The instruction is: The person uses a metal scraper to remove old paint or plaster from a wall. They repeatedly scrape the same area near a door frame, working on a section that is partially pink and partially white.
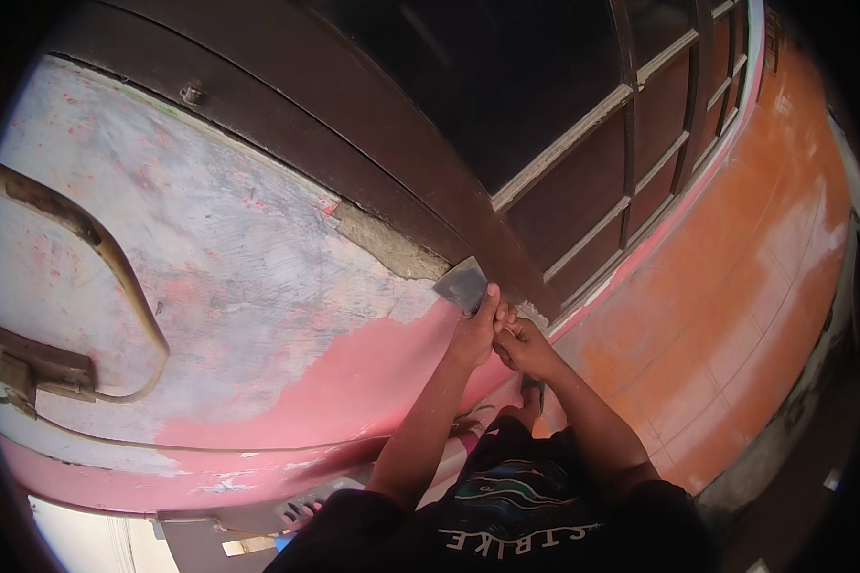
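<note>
A wide-bladed scraper (462,285) lies against the wall where it meets the brown wooden door frame (394,188). My left hand (476,334) holds it close to the blade, with the thumb laid along the metal. Just behind, my right hand (527,349) is closed around the handle end, which the fingers mostly hide. Pink paint (373,365) covers the wall below the blade. Above and to the left the surface is whitish and scraped (208,251), with pink flecks. A strip of bare grey plaster (390,243) runs along the frame up to the blade.
A thick cable (132,279) curves down the left wall to a brown board with a fitting (43,369). A thinner cable (258,450) crosses the lower wall. The door with panes (580,136) borders orange floor tiles (717,322) dusted whitish. A metal fitting (193,93) sticks out of the frame.
</note>
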`<control>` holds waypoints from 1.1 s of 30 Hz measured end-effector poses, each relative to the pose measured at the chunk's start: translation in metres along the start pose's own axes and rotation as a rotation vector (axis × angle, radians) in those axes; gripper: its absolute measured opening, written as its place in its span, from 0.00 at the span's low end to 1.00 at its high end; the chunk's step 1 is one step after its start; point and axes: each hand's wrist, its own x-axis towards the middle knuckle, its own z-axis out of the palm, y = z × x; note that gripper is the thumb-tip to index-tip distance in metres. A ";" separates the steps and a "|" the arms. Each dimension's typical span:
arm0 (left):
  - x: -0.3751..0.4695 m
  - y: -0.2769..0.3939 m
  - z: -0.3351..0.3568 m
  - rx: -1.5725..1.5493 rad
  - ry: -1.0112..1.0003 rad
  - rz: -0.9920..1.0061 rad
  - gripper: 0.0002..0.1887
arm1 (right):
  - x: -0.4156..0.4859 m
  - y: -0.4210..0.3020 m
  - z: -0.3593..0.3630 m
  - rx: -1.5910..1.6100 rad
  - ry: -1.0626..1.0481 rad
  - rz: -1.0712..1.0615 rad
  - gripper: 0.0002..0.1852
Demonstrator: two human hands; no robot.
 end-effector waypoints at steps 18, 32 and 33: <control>-0.003 -0.022 0.002 -0.043 -0.040 -0.175 0.26 | -0.011 0.004 -0.012 -0.074 0.058 0.091 0.18; -0.002 0.000 0.004 -0.059 -0.081 -0.074 0.23 | 0.005 -0.005 -0.013 -0.059 -0.038 0.050 0.16; 0.000 0.000 0.004 -0.092 -0.098 0.008 0.22 | 0.005 -0.007 -0.013 -0.093 -0.046 0.029 0.18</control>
